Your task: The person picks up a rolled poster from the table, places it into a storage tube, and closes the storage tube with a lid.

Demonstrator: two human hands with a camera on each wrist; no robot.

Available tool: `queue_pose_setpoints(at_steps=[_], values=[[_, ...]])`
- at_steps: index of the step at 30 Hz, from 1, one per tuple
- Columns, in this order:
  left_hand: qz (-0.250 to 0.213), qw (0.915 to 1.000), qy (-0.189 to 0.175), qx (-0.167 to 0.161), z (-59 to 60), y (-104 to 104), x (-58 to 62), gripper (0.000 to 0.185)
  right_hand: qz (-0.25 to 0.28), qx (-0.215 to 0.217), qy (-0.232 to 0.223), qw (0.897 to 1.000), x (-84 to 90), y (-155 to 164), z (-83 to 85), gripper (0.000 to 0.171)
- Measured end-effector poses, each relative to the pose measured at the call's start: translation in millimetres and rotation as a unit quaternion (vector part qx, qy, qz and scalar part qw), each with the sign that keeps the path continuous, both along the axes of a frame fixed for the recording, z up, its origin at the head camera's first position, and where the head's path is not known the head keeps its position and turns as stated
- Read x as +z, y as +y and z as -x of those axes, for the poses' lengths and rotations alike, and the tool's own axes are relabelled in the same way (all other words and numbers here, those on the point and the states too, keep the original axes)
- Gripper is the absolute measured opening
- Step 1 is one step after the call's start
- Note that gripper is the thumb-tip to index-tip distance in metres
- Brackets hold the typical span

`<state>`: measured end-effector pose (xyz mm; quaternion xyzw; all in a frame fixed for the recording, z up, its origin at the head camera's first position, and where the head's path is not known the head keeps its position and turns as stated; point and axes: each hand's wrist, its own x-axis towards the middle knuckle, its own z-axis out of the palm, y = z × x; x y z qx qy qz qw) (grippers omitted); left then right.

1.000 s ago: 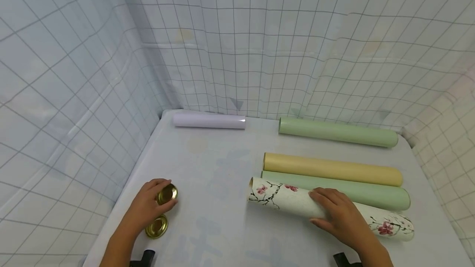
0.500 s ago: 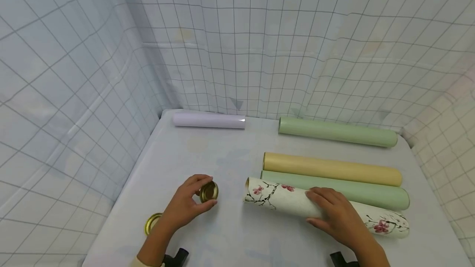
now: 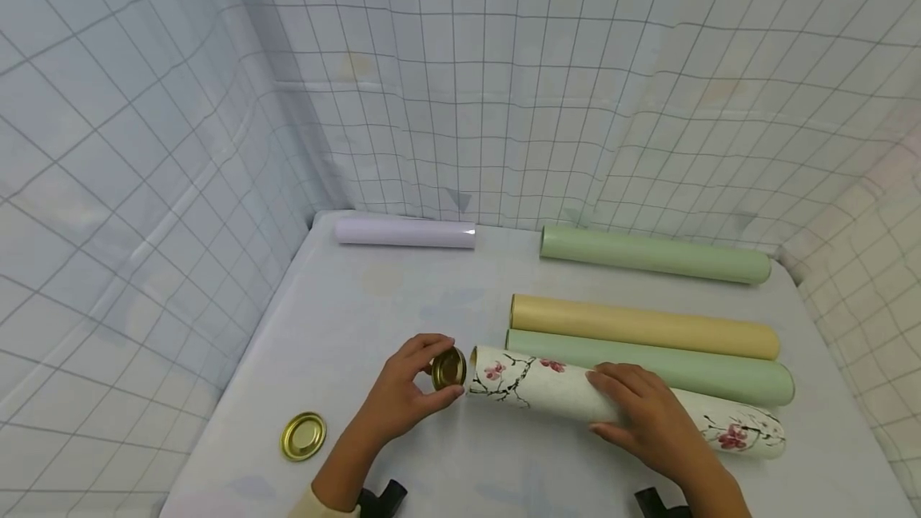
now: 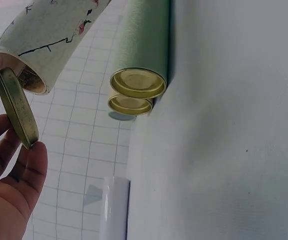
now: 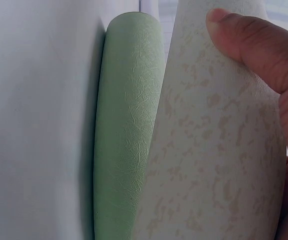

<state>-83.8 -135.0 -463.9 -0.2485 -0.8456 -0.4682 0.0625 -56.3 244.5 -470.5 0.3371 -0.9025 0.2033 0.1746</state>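
Left hand (image 3: 399, 402): fingers (image 4: 31, 165) pinch a round gold metal end cap (image 3: 448, 368) by its rim, thumb on one side, fingertips on the other. Cap is held on edge, just beside the open left end of the white blossom-printed cardboard tube (image 3: 547, 386); wrist view shows a small gap, cap not seated in the opening.

Right hand (image 3: 647, 422): fingers lie over the top of the blossom tube around mid-length, curled round its curve, thumb on the near side; tube rests on the desk (image 3: 403, 302).

Blossom tube lies angled, touching the pale green textured tube (image 3: 705, 378) right behind it. Behind that, side by side and touching, a yellow-tan tube (image 3: 647, 326). Left wrist view shows both of those already closed with gold caps at the left ends.

Further back, near the rear edge: a second pale green tube (image 3: 655, 256) on the right, a shorter lilac tube (image 3: 404, 233) on the left, well apart.

A second gold metal cap (image 3: 303, 435) lies flat on the desk, near-left, well apart from the left hand.

Gridded white cloth walls (image 3: 504, 86) enclose the desk.
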Motion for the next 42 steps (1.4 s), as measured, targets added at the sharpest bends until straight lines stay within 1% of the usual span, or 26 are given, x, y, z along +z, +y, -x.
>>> queue_pose_setpoints(at_steps=[5, 8, 12, 21, 27, 30, 32, 34, 37, 39, 42], values=[[-0.026, 0.9995, -0.007, -0.015, 1.6, 3, 3.0, 0.059, -0.002, 0.0, 0.002, 1.0, -1.2, -1, 0.6, 0.064], [-0.045, 0.9983, -0.028, -0.023, 1.4, 5, 5.7, 0.058, 0.001, 0.004, 0.008, 1.0, -2.2, -2, 1.0, 0.063], [-0.068, 0.9955, -0.057, -0.035, 0.2, 7, 8.4, 0.056, 0.002, 0.007, 0.005, 1.0, -2.1, -4, 0.0, 0.064], [-0.089, 0.9888, -0.108, -0.053, -1.1, 8, 7.0, 0.055, -0.004, 0.007, -0.002, 1.0, 1.7, -6, -0.7, 0.065], [-0.115, 0.9804, -0.145, -0.068, -1.5, 8, 7.4, 0.057, 0.0, 0.011, 0.008, 1.0, 1.2, -6, -0.4, 0.064], [-0.13, 0.974, -0.168, -0.079, -1.4, 7, 7.4, 0.056, 0.001, 0.011, 0.008, 1.0, 1.8, -6, -1.8, 0.063], [-0.139, 0.9692, -0.181, -0.093, -1.1, 6, 6.6, 0.055, -0.001, 0.01, 0.01, 1.0, 2.1, -6, -3.0, 0.062], [-0.138, 0.967, -0.188, -0.103, -1.1, 4, 6.1, 0.053, -0.007, 0.008, 0.009, 1.0, 2.5, -7, -4.1, 0.062], [-0.127, 0.9667, -0.191, -0.115, -0.7, 1, 5.9, 0.053, -0.006, 0.012, 0.018, 1.0, 1.3, -7, -4.6, 0.062], [-0.116, 0.9681, -0.19, -0.115, -0.8, -1, 6.4, 0.054, -0.003, 0.014, 0.024, 1.0, -0.2, -7, -4.4, 0.062], [-0.116, 0.9668, -0.196, -0.116, -0.8, -2, 6.2, 0.056, -0.001, 0.015, 0.029, 0.999, -2.3, -8, -3.9, 0.062]])
